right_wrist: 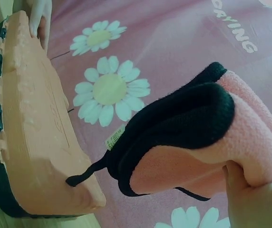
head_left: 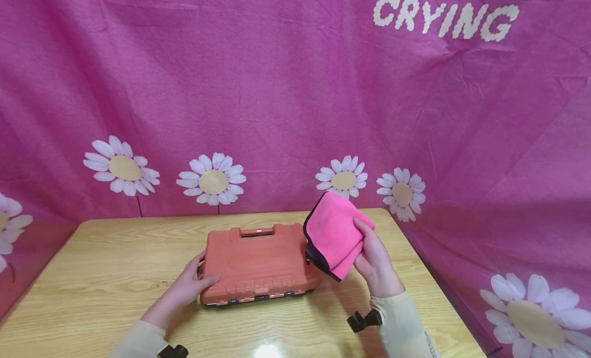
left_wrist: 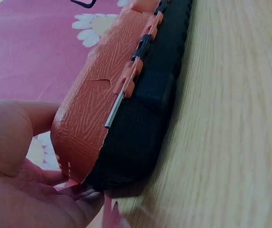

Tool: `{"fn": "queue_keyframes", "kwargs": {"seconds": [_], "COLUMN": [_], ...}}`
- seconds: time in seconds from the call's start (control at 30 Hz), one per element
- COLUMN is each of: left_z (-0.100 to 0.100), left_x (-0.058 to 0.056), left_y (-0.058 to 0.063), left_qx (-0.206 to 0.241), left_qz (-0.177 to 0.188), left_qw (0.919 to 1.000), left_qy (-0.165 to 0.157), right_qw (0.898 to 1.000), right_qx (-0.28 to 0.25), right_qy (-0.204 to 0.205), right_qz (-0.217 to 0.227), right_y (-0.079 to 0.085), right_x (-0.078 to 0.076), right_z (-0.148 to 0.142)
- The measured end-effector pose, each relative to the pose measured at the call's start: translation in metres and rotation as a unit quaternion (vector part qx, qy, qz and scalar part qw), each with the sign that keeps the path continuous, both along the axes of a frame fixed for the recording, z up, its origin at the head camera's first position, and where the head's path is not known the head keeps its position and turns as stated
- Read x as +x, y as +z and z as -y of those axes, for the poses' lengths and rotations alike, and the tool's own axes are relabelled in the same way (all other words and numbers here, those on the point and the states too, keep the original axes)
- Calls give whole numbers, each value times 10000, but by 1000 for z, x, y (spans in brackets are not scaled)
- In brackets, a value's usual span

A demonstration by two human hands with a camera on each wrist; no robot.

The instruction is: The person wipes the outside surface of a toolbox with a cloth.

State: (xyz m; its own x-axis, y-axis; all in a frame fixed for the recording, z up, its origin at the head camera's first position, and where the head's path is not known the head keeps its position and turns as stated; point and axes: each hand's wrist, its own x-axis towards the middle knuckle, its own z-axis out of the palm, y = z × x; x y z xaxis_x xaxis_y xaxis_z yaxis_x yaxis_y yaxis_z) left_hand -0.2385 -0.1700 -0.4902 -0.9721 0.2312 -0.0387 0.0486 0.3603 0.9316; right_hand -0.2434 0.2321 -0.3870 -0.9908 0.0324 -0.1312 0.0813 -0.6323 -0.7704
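An orange plastic carrying case (head_left: 258,263) with a black lower half (left_wrist: 140,128) lies closed on the table, its handle on the far side and hinges towards me. My left hand (head_left: 190,282) grips its left end, thumb on the lid; in the left wrist view some fingertips reach the black lower edge. My right hand (head_left: 376,260) holds a folded pink cloth (head_left: 334,232) with black edging, raised over the case's right end. Seen from the right wrist, the cloth (right_wrist: 250,128) hangs in folds, and a black loop and small label stick out from it.
The wooden table (head_left: 115,265) ends at a pink-purple cloth backdrop (head_left: 277,101) printed with daisies, which stands behind it and along both sides. A black wrist mount (head_left: 365,320) sits at the right sleeve, another (head_left: 173,352) at the left.
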Motion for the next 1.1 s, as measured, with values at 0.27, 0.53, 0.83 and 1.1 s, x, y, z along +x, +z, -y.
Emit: {"fn": "queue_keyframes", "kwargs": {"seconds": [0.27, 0.53, 0.83, 1.1], "left_z": [3, 6, 7, 6], "left_x": [-7, -7, -5, -5], "left_y": [8, 8, 6, 5], "left_qx": [-100, -177, -110, -26], "left_qz": [322, 518, 571, 524], "left_qw": [9994, 9985, 9983, 9986], "left_qy": [-69, -48, -87, -86], "right_qw": [10000, 10000, 10000, 9999], "right_qx": [9, -44, -73, 79], "right_qy": [-3, 20, 38, 74], "right_qz": [9, -4, 16, -24], "right_y": [0, -1, -2, -2], "right_x": [1, 1, 1, 0], "right_z": [0, 0, 1, 2]}}
